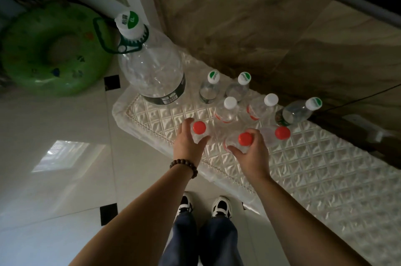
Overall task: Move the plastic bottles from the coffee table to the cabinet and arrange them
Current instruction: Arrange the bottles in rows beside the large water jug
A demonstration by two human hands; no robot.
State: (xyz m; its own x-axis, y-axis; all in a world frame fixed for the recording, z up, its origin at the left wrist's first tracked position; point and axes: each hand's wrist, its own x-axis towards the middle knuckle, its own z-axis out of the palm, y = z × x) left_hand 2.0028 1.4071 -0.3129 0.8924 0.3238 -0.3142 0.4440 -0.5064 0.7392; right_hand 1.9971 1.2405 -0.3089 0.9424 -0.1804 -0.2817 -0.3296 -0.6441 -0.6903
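Note:
Several clear plastic bottles stand on a cabinet top covered with a quilted white cloth. My left hand grips a red-capped bottle near the front left corner. My right hand grips a second red-capped bottle beside it. A third red-capped bottle stands just right of my right hand. Behind them stand two white-capped bottles and three green-and-white-capped bottles. A large clear water jug with a green handle stands at the far left end.
A green inflatable swim ring lies on the tiled floor to the left. A brown marble wall runs behind the cabinet. My feet stand at the cabinet's front edge. A dark cable runs at the right.

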